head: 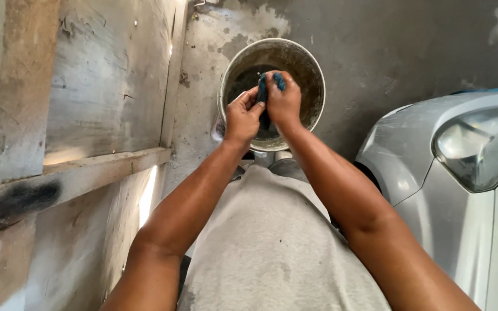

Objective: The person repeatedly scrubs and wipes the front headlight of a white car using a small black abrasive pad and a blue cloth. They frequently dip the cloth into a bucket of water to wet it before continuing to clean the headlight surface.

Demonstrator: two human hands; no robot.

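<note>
Blue cloth point(271, 86) between both hands point(263, 109)

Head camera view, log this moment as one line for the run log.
left hand: grips blue cloth | right hand: grips same cloth | both over grey bucket on concrete floor | silver car at right
</note>
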